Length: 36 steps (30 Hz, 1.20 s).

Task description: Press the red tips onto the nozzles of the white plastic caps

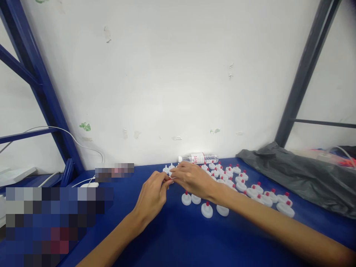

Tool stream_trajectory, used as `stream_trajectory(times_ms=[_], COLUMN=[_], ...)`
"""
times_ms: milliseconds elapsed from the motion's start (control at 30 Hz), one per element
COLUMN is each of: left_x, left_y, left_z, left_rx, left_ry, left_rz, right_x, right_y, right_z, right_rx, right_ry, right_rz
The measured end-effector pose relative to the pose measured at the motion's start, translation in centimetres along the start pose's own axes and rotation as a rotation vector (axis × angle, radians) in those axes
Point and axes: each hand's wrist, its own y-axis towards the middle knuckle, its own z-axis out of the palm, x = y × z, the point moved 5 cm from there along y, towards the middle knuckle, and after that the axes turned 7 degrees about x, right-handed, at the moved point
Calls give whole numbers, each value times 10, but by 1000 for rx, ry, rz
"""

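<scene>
Red tip (170,179) pinched by left hand (152,191), toward rear edge of bench (172,237); hold of right hand (191,178) hidden. Lowering the right forearm (258,217) could topple red-tipped white caps (207,211).

I get a bright wall (172,74), palest low in the middle, light source unseen; the worktop (167,241) reads darker. Wide-angle stretch splays the posts (304,74), mosaic (50,226) covers lower left, and detail between left hand (152,191) and right hand (194,180) looks soft.

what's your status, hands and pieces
Left hand pinching small red tip, right hand alongside. Red-tipped white pieces mostly rightward. Bottle lying behind.
</scene>
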Motion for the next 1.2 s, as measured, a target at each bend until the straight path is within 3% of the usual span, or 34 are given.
stream_trajectory(times_ms=[133,267,733,900,1100,1200], left_x=[3,2,-9,3,23,29], left_y=[4,7,2,7,8,7], left_z=[-5,-9,-12,-9,-6,-3], left_rx=[-15,9,25,83,150,178], left_ry=[-112,-184,-119,-72,237,284], left_rz=[-65,-68,-76,-104,-167,-199], right_x=[-2,-4,10,3,-24,-34], right_y=[-1,-1,-4,1,-5,-8], right_z=[-5,-8,-5,-3,11,19], right_rx=[24,-6,-103,-30,66,99], right_ry=[31,-84,-130,-92,136,175], right_rz=[1,19,-75,18,277,305])
